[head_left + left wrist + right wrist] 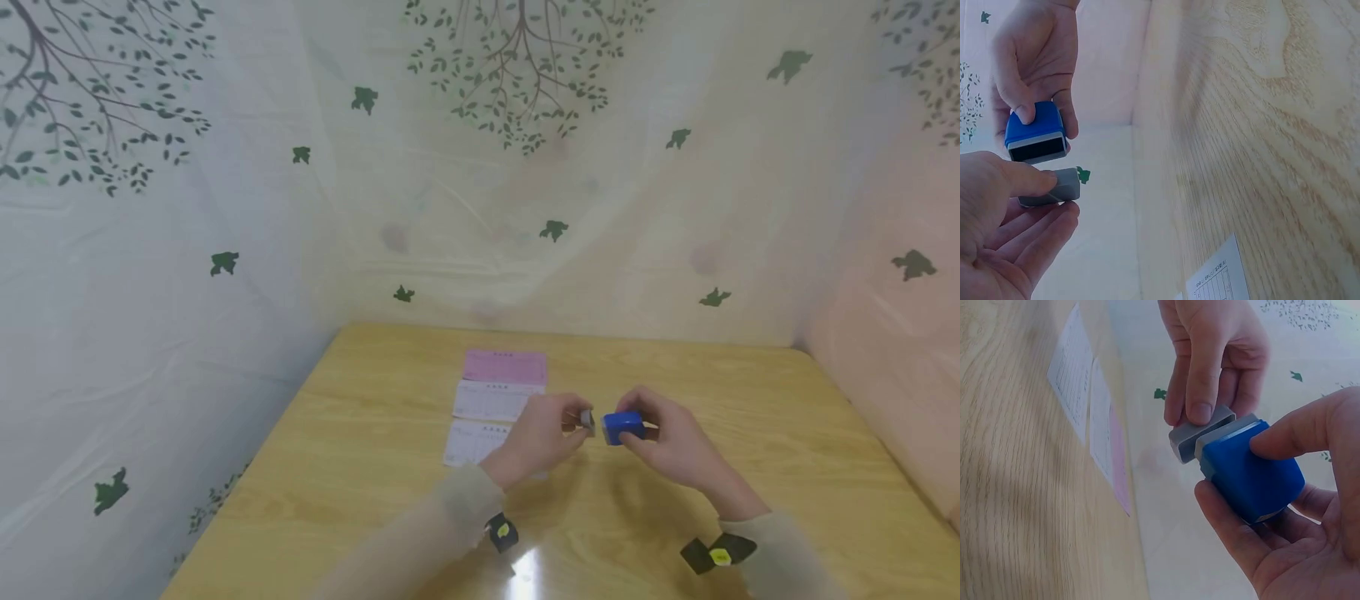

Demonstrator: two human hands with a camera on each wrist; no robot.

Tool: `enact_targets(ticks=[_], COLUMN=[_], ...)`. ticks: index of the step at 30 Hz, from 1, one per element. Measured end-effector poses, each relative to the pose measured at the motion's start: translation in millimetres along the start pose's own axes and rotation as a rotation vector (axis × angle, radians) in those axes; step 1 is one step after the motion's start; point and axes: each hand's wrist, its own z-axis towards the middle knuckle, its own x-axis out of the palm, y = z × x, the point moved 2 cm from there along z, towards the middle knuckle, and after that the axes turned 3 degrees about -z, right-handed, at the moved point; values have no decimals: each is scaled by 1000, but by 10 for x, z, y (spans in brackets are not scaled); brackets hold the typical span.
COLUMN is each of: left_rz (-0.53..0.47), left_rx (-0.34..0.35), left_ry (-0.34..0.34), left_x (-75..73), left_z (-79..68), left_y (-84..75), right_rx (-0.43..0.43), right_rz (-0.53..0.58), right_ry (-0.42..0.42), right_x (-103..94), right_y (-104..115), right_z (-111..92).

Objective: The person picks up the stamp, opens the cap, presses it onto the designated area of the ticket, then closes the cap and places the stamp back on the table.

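Observation:
My right hand [670,439] grips a blue self-inking stamp [623,427] by its body, thumb on one face and fingers on the other. In the left wrist view the dark stamping face of the stamp [1038,149] shows inside a grey rim. Between thumb and fingers, my left hand [542,437] pinches a grey cap [587,421]. The hollow side of the cap [1200,436] faces the stamp, a narrow gap apart in the head view. Both hands are above the wooden table.
Three printed slips lie in a column on the table [360,433]: a pink one [505,367] farthest, a white one [487,402] in the middle, and another white one [468,442] nearest, partly hidden by my left arm. Leaf-patterned cloth [465,258] hangs around the table.

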Motion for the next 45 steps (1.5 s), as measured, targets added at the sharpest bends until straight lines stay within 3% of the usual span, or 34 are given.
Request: enact_targets(ticks=[11, 23, 45], left_rz=[-87, -127, -86], left_rx=[-20, 10, 57], left_ry=[27, 24, 64], left_x=[108, 35, 18], left_z=[-107, -165, -153], left_y=[-30, -60, -88], right_rx=[-41, -15, -25], right_rz=[5, -21, -17], right_ry=[27, 34, 63], right_x=[74, 145, 165], right_y=[49, 90, 84], right_z=[-78, -42, -75])
